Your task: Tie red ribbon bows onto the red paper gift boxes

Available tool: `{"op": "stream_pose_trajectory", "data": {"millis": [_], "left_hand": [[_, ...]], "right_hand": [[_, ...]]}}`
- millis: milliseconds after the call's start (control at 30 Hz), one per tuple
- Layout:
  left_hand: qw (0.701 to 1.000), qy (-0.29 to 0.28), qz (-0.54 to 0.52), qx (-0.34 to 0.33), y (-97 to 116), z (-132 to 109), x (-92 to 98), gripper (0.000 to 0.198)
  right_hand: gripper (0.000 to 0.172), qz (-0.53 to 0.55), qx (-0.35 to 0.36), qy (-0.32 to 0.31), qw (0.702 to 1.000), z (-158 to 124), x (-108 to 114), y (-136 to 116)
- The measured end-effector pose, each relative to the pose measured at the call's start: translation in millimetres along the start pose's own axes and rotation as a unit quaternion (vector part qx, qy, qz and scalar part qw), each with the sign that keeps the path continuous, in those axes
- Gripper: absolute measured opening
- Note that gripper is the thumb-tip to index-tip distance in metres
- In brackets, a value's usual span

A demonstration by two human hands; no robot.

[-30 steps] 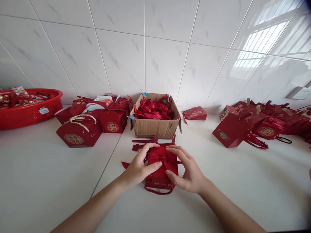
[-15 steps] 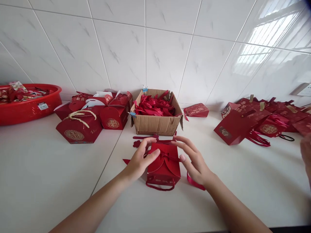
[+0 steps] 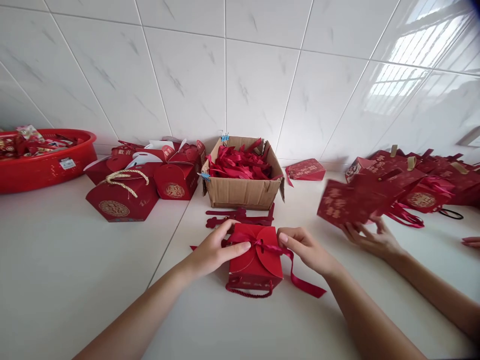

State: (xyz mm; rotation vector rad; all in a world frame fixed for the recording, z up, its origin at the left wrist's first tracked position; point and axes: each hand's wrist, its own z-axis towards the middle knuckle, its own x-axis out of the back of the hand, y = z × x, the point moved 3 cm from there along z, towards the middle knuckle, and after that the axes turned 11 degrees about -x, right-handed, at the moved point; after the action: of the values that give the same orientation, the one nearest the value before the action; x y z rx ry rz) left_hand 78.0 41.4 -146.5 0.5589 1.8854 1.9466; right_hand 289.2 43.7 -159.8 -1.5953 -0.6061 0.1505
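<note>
We look down on a pale table (image 3: pixel 93 285) against a wall of white marbled tiles (image 3: pixel 187 80), with a person's two bare hands at the centre. Between them, upright near the front of the table, sits a small red gift box (image 3: pixel 255 265), its curved top flaps closed and a dark red twisted cord handle (image 3: pixel 249 293) drooping over the near side. A shiny red ribbon (image 3: pixel 309 288) is tied across its top; one tail curls off the right side onto the table.

The left hand (image 3: pixel 215 253) has a partly open grip around the box's far left corner, thumb resting on the top by the knot, fingers wrapped behind. The right hand (image 3: pixel 307 252) is beside the right edge, thumb and curled index finger close together near the ribbon; we cannot tell whether that grip pinches anything.

Just beyond the box lie dark red flower-ended strips (image 3: pixel 240 214), and behind them a cardboard carton (image 3: pixel 242 194) full of loose red ribbons (image 3: pixel 240 162). To the left we see a cluster of red boxes (image 3: pixel 174 182), one with a cream rope handle (image 3: pixel 127 185), then a red plastic basin (image 3: pixel 45 170) of wrapped items. To the right, another person's hand (image 3: pixel 375 242) holds a tilted, blurred red carton (image 3: pixel 337 202) before a row of red packages (image 3: pixel 431 167).
</note>
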Motion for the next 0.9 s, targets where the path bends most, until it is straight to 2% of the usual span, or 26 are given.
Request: {"op": "stream_pose_trajectory", "data": {"millis": [100, 167, 300, 367, 500, 767, 900], "left_hand": [[1.0, 0.009, 0.01, 0.004, 0, 0, -1.0, 0.037], [0.999, 0.026, 0.031, 0.018, 0, -1, 0.7, 0.042], [0.985, 0.08, 0.15, 0.035, -1, -3, 8.2, 0.042], [0.979, 0.083, 0.184, 0.043, -2, -3, 9.9, 0.04], [0.987, 0.056, 0.15, 0.033, -8, -3, 7.8, 0.037], [0.995, 0.082, 0.047, -0.014, -7, -2, 7.3, 0.034], [0.997, 0.079, 0.015, -0.002, -7, -1, 7.8, 0.035]], "right_hand": [[0.043, -0.004, 0.011, -0.057, 0.998, -2, -5, 1], [0.042, 0.011, 0.0, -0.073, 0.997, -2, -6, 3], [0.045, 0.055, -0.035, -0.068, 0.996, 2, -4, 8], [0.045, 0.07, -0.045, -0.062, 0.995, 3, -3, 12], [0.045, 0.112, -0.04, -0.061, 0.991, 6, -1, 19], [0.039, 0.131, -0.044, -0.055, 0.989, 8, 1, 20], [0.039, 0.118, -0.046, -0.051, 0.991, 8, 3, 19]]}}
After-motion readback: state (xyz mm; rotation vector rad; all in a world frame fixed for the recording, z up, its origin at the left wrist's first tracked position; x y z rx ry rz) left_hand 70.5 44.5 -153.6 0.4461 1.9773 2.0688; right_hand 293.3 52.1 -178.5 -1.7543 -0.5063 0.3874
